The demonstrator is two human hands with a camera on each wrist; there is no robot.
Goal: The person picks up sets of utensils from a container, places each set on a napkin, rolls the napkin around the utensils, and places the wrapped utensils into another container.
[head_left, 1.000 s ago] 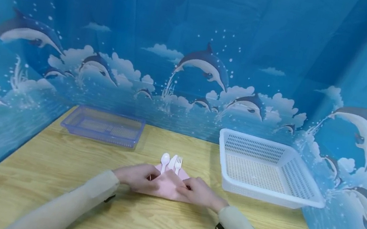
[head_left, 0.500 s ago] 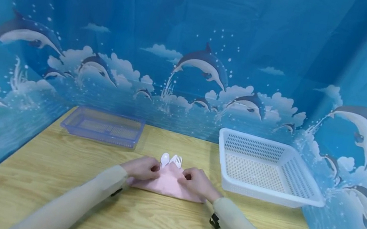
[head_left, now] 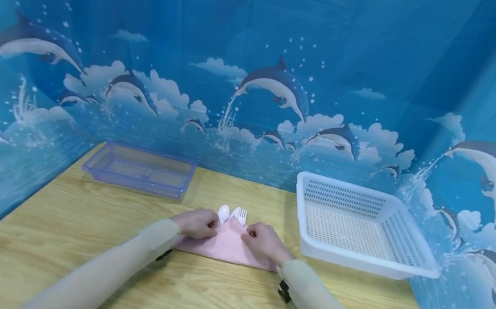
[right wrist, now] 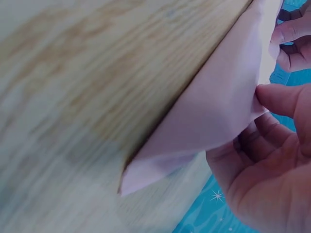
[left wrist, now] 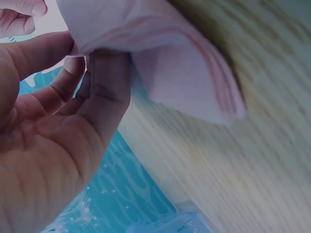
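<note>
A pink napkin [head_left: 228,244], folded over with its straight side toward me, lies mid-table. From its far side stick out the heads of a white plastic spoon [head_left: 224,213], a knife [head_left: 235,213] and a fork [head_left: 242,216]; their handles are hidden under the cloth. My left hand [head_left: 198,223] pinches the left slanting edge between thumb and fingers; in the left wrist view the napkin [left wrist: 184,80] curves up in several layers. My right hand [head_left: 265,242] pinches the right edge, where the right wrist view shows the napkin [right wrist: 214,107] as a smooth fold.
On the wooden table [head_left: 223,303] a purple plastic basket [head_left: 139,185] stands at the back left. A larger white slotted basket [head_left: 358,261] stands at the back right. A blue dolphin-print curtain [head_left: 268,32] borders the table behind and at the sides.
Both hands have moved a little away from me with the napkin's near part, which now covers more of the cutlery handles and the knife. Its near edge has become a straight fold. The baskets stay put.
</note>
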